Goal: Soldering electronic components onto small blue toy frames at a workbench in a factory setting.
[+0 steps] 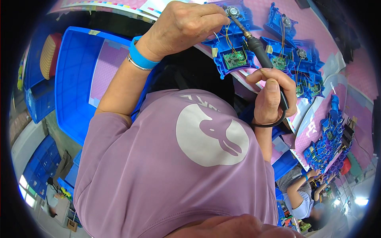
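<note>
Right hand (272,99) holds soldering iron (254,43); left hand (182,25) steadies blue housing (230,47).

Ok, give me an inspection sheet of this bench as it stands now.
Surface: pink mat on the bench.
Job's things: blue plastic shell with a green circuit board; soldering iron with its tip at the shell's top.
Clutter: more blue shells in a row; another pile further along.
Hands: left hand grips the shell; right hand holds the iron.
Cables: black cord loops from the iron's handle.
Surroundings: blue crate at left; another person's hands along the bench.
</note>
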`<state>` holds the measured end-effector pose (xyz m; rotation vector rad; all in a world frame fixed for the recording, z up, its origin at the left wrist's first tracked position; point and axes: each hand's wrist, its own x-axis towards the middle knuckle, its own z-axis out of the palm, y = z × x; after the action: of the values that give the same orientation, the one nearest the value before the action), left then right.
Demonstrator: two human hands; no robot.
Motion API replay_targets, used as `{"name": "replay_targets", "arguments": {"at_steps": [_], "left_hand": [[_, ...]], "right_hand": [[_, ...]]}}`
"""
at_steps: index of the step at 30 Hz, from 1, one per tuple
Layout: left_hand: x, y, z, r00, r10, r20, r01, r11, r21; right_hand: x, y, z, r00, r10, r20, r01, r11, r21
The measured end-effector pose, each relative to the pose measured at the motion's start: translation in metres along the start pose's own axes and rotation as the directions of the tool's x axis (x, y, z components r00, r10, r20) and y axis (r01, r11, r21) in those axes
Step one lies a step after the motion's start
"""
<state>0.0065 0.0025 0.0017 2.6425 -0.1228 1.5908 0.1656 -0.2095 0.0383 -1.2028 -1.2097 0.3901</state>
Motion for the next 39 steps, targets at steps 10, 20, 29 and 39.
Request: {"name": "replay_targets", "arguments": {"at_steps": [10, 20, 29, 39], "left_hand": [[0.003, 0.001, -0.001, 1.000, 0.008, 0.001, -0.008, 1.000, 0.026], [0.002, 0.000, -0.001, 1.000, -0.004, 0.003, 0.004, 1.000, 0.015], [0.006, 0.002, -0.003, 0.999, -0.034, 0.020, 0.035, 0.999, -0.012], [0.040, 0.029, -0.046, 0.825, -0.461, 0.328, 0.552, 0.784, -0.285]], "right_hand": [[0.004, 0.001, 0.001, 0.996, -0.077, 0.037, 0.079, 0.995, -0.058], [-0.001, 0.001, -0.004, 0.993, -0.113, -0.019, 0.113, 0.994, -0.004], [0.000, 0.000, -0.003, 0.992, -0.125, -0.023, 0.125, 0.992, -0.006], [0.000, -0.018, -0.017, 0.989, -0.147, -0.037, 0.143, 0.987, -0.079]]}}
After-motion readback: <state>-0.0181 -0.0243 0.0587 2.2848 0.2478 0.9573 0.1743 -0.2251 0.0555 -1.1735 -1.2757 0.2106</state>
